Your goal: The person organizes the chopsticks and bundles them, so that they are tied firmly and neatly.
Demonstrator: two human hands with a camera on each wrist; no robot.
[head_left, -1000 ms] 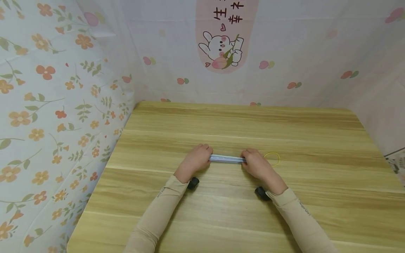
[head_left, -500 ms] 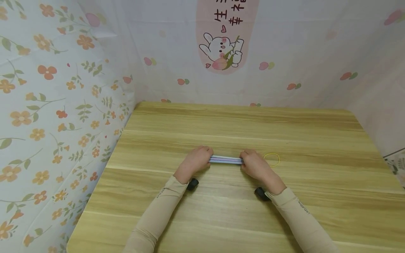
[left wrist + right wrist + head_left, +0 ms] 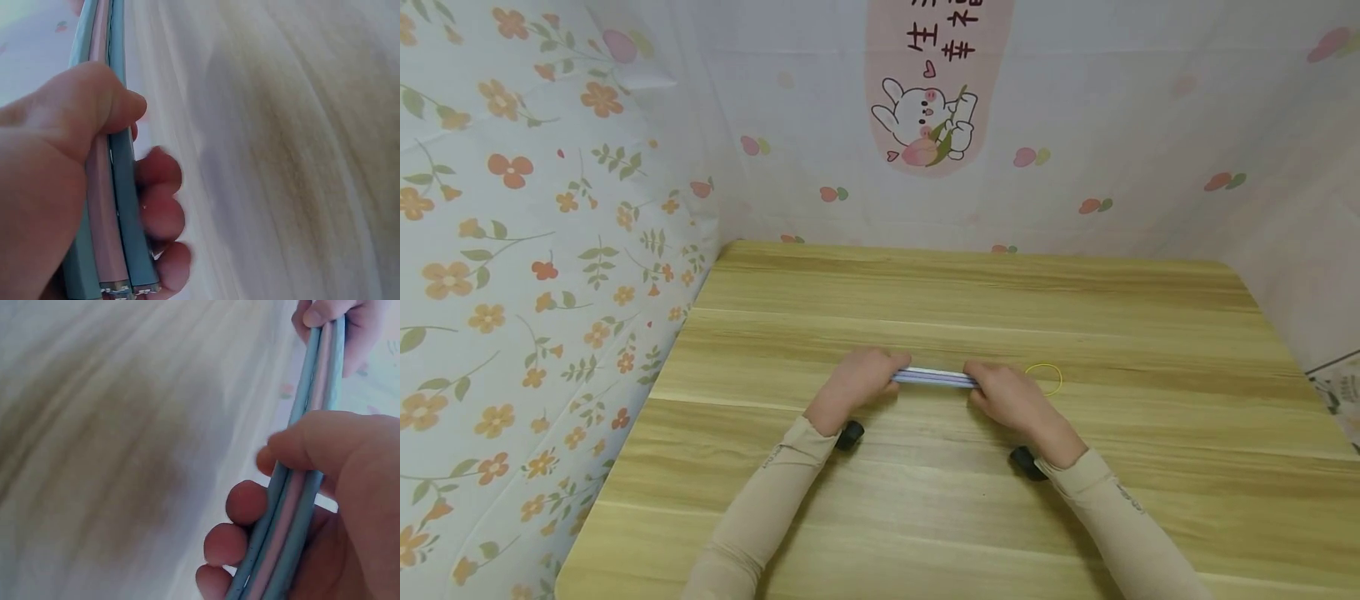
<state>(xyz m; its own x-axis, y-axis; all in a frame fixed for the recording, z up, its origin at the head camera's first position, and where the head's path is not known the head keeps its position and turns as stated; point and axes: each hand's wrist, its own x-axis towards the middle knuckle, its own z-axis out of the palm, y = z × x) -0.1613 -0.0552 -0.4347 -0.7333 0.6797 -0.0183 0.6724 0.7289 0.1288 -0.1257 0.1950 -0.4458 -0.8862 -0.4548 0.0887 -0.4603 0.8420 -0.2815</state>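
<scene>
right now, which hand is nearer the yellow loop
Right: the right hand is just left of the yellow loop; the left hand is farther left, beyond the held strips.

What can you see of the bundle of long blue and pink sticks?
The bundle of slim blue and pink sticks looks smooth and plastic: a pink stick runs between blue sticks, packed side by side. Shiny silvery bits show at its left end. It spans crosswise over the wood-grained table, held near either end by the left grip and right grip. Table contact is unclear.
</scene>
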